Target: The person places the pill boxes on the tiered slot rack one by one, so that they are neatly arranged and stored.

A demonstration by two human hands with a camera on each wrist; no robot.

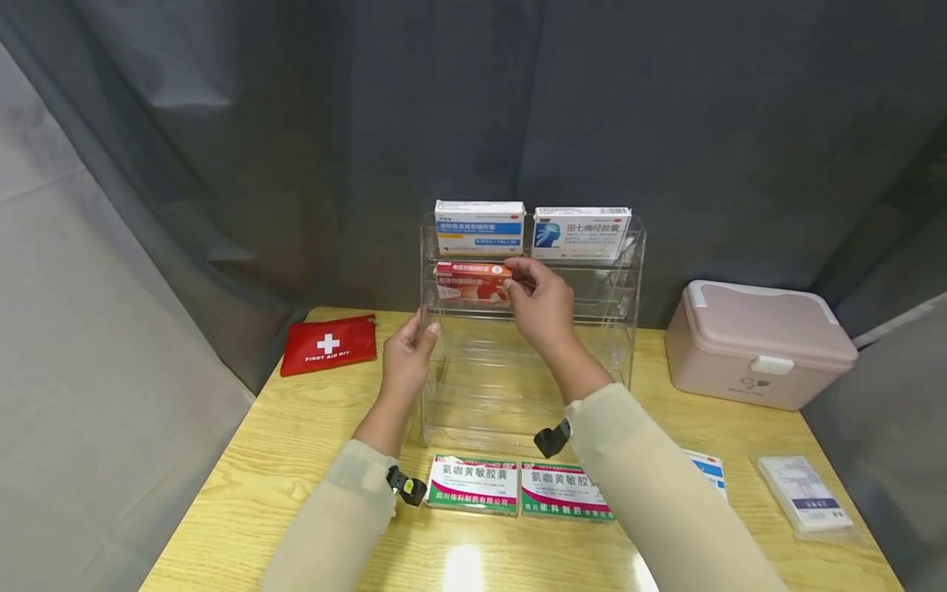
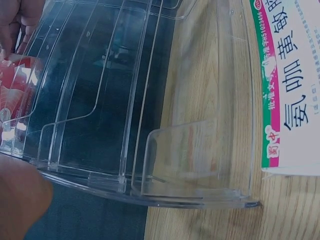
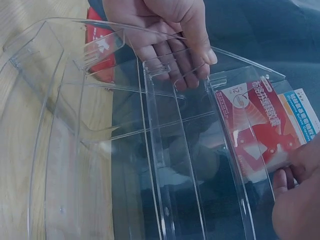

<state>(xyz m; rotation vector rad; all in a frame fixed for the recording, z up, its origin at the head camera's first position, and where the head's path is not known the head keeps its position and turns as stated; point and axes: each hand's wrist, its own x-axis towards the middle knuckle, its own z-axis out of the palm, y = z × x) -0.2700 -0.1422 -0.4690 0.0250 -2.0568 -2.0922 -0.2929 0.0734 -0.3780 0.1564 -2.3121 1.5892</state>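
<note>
While your right hand (image 1: pixel 543 304) pinches the right end of the red capsule box (image 1: pixel 472 284) between thumb and fingers, your left hand (image 1: pixel 407 355) grips the left side of the clear display rack (image 1: pixel 503 362), its thumb and fingers on either side of the edge. You have the red capsule box at the left of the second tier from the top, its printed face towards you, and the right wrist view shows part of it through clear plastic. Directly above it, on the top tier, stands a blue-and-white medicine box (image 1: pixel 479 232); to the right of that is a white capsule box (image 1: pixel 581 235) with a blue head printed on it. On the wooden table (image 1: pixel 325 427), two green-edged capsule boxes (image 1: pixel 473 485) lie side by side just in front of the rack, the right one partly behind your right sleeve (image 1: pixel 651 477). That sleeve also partly hides another blue-and-white box (image 1: pixel 710 472). To your left lies a red first aid pouch (image 1: pixel 329 345); to your right are a pink storage case (image 1: pixel 762 345) with a white latch and, nearer you, a bagged white packet (image 1: pixel 805 493).
</note>
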